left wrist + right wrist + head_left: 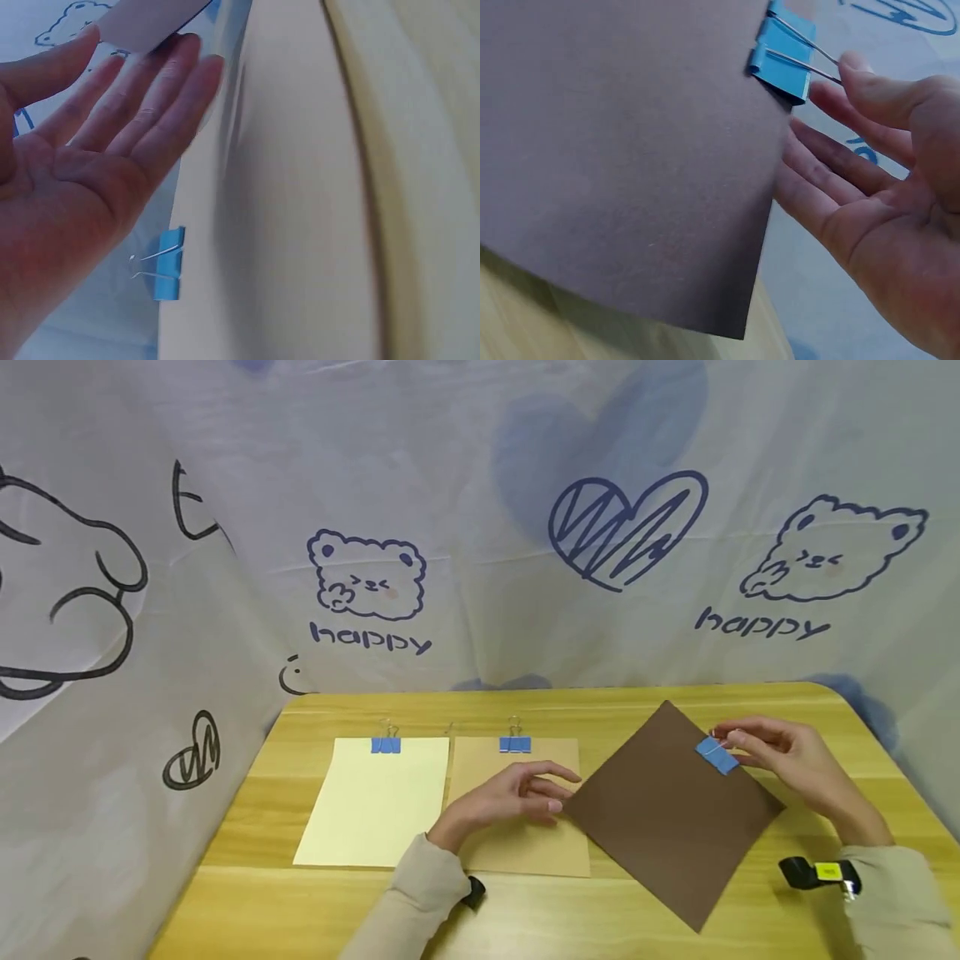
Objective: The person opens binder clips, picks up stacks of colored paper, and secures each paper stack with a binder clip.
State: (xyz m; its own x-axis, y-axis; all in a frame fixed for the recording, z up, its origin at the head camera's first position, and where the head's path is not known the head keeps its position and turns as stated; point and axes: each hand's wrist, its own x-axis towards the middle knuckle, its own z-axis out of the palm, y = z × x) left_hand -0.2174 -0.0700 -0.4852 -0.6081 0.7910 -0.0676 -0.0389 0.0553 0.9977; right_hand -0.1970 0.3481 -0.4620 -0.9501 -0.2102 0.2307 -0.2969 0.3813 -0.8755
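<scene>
A square sheet of brown paper (667, 818) is turned cornerwise and lifted at an angle over the right part of the table. Clamped on its upper right edge is a blue binder clip (717, 755). My right hand (806, 768) pinches that clip's wire handles (802, 56) between thumb and forefinger, the other fingers lying behind the paper's edge. With fingers loosely extended, my left hand (510, 797) is at the sheet's left corner, fingertips right by it. Beneath that hand lies a tan sheet (525, 852) with its own blue binder clip (515, 744) at the top.
A pale yellow sheet (375, 802) with a blue binder clip (386, 745) on its top edge lies left of the tan one. The wood-grain table (255, 877) ends at a white cloth (465, 527) printed with bears and hearts, hanging behind and to the left.
</scene>
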